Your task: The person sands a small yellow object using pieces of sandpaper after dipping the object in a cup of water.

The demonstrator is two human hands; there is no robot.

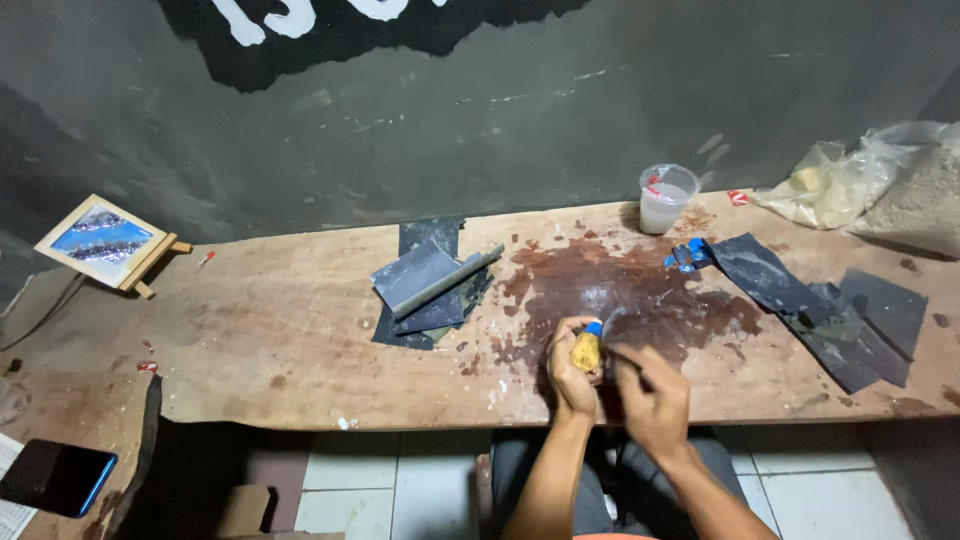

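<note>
Two hands: left hand [572, 368], right hand [650, 395]. One yellow piece [586, 352] with a blue tip. One plastic cup [666, 198]. One small framed picture [103, 242]. One phone [55, 477]. One plastic bag [870, 185]. One blue clip [687, 255]. Several dark sheets [820, 305] on the worktop [280, 330]; exact number unclear.

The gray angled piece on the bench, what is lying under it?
Under the gray piece lie dark sandpaper sheets, showing at its edges. Anything else beneath is covered.
</note>
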